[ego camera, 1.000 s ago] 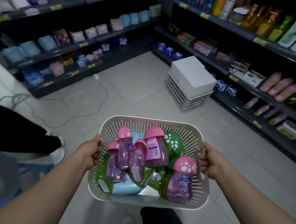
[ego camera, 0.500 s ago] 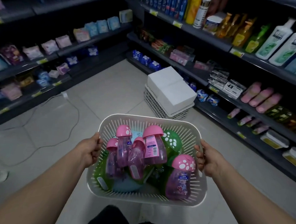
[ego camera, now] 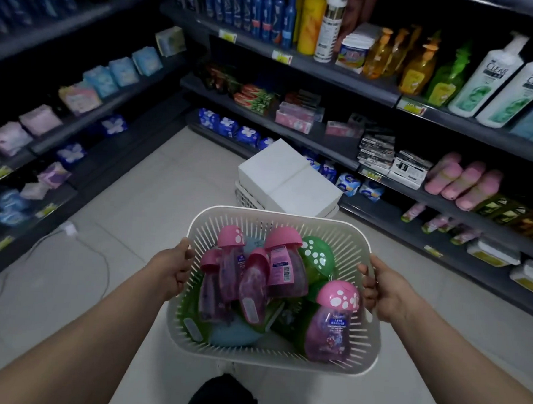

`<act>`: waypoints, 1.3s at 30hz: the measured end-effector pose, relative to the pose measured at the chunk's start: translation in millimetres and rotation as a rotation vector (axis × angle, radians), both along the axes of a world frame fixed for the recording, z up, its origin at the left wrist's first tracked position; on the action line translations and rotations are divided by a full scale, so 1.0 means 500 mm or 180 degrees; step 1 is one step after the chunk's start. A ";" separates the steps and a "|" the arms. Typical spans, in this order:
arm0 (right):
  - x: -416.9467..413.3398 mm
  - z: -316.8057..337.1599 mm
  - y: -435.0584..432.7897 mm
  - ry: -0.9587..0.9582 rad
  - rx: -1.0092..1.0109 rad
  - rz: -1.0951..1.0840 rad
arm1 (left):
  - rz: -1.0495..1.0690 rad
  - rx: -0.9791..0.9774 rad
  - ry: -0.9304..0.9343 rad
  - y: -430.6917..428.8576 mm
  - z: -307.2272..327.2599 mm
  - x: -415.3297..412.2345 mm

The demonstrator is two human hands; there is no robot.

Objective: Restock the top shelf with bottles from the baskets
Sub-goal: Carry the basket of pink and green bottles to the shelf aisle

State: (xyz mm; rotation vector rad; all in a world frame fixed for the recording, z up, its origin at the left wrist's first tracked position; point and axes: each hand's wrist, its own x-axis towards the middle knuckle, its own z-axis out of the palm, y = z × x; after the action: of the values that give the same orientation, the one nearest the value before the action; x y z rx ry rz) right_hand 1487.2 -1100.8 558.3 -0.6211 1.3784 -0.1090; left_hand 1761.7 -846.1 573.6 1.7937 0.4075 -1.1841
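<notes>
I carry a white slatted plastic basket (ego camera: 269,358) in front of me over the tiled floor. My left hand (ego camera: 172,269) grips its left rim and my right hand (ego camera: 384,293) grips its right rim. Inside lie several purple bottles with pink mushroom caps (ego camera: 333,322), a green bottle with a white-spotted cap (ego camera: 316,257) and a light blue one (ego camera: 236,334) underneath. The highest shelf in view (ego camera: 324,70) on the right holds blue bottles, orange pump bottles and white shampoo bottles (ego camera: 488,77).
A second white basket (ego camera: 248,197) stands on the floor ahead against the right shelving, covered by white boxes (ego camera: 291,180). Dark shelving with packets lines the left side (ego camera: 88,93). A white cable and plug (ego camera: 69,228) lie on the floor at left.
My view has swung right and up toward the right shelving, which now fills more of the frame. The person's legs at the left are out of sight. Both hands keep their grip on the basket.
</notes>
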 end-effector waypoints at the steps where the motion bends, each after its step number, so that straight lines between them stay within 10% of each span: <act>1: 0.020 -0.005 -0.014 -0.0053 0.0033 -0.0057 | -0.0068 0.0006 -0.0041 -0.024 0.000 0.031; 39: 0.775 -0.197 -0.850 0.0321 -0.0288 0.1452 | 0.1534 0.0010 0.0191 -0.658 -0.236 0.508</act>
State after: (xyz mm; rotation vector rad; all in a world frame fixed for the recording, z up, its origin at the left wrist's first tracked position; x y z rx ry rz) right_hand 1874.7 -1525.7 459.9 -1.0131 1.3010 0.2298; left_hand 2015.6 -1175.3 455.6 1.5452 0.8243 -0.8947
